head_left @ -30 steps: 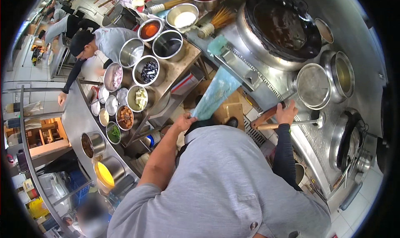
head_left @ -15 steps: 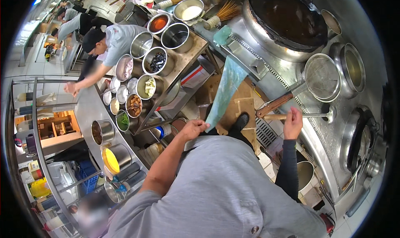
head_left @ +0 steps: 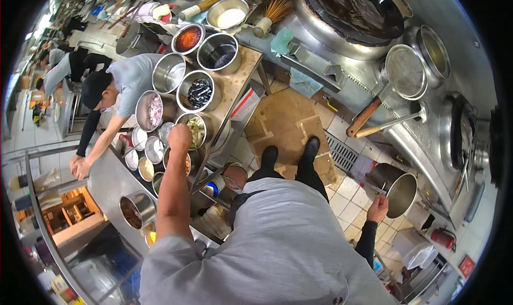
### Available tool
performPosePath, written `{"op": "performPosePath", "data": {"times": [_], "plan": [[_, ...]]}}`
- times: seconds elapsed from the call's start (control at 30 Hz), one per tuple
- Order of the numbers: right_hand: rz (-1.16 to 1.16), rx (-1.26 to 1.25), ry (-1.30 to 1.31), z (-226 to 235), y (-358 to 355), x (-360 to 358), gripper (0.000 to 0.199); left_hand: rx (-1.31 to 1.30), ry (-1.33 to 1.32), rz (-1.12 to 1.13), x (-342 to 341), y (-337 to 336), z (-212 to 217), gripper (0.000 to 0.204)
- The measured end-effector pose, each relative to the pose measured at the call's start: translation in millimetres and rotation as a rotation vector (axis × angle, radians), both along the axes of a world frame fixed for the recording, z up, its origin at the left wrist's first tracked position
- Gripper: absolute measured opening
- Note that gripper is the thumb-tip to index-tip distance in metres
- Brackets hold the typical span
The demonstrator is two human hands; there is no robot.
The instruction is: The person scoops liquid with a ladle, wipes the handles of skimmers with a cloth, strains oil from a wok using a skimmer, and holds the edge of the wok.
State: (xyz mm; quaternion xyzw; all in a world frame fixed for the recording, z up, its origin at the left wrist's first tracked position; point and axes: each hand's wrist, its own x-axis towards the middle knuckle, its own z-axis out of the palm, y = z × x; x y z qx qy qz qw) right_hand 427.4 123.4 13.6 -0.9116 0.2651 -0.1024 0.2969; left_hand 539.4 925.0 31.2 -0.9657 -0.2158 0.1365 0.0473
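Observation:
My left hand (head_left: 180, 137) is over the row of metal pots at my left, its fingers curled and partly hidden. Just beyond it is a pot of chopped pale green vegetables (head_left: 197, 132); a pot of orange-brown pieces (head_left: 188, 164) is partly covered by my forearm. My right hand (head_left: 378, 208) is closed beside the rim of a large deep metal pot (head_left: 404, 195), low at my right. A thin metal bar (head_left: 375, 187) meets its fingers; I cannot tell whether it belongs to the pot. A blue-green cloth (head_left: 305, 83) hangs at the stove edge, apart from both hands.
A wok (head_left: 352, 14) of dark liquid sits at the back. A mesh strainer (head_left: 405, 70) and a ladle (head_left: 393, 124) lie on the steel counter, handles jutting toward me. Cardboard (head_left: 286, 124) covers the floor ahead. A co-worker (head_left: 125, 80) leans over the counter at left.
My left hand has let go of the cloth and moved left to the pots. My right hand has dropped to the deep pot. The co-worker's hands have come together.

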Motion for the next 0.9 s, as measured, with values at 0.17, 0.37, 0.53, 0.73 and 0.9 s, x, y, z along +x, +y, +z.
{"op": "performPosePath", "data": {"times": [0.17,0.37,0.53,0.73,0.9], "plan": [[-0.085,-0.082,0.241,-1,83,-124,0.016,0.002,-0.025,-0.122,13,-5,-10,0.018],[-0.043,-0.043,0.472,-20,147,-222,0.017,-0.026,-0.083,-0.216,15,-12,-1,0.019],[-0.195,0.111,0.504,-21,164,-229,0.019,0.019,0.007,-0.363,15,18,-34,0.018],[-0.358,-0.007,0.401,-2,160,-199,0.019,0.017,0.020,-0.444,18,27,-35,0.020],[-0.439,0.052,0.274,31,161,-186,0.019,0.078,-0.110,-0.482,16,-27,32,0.020]]}}
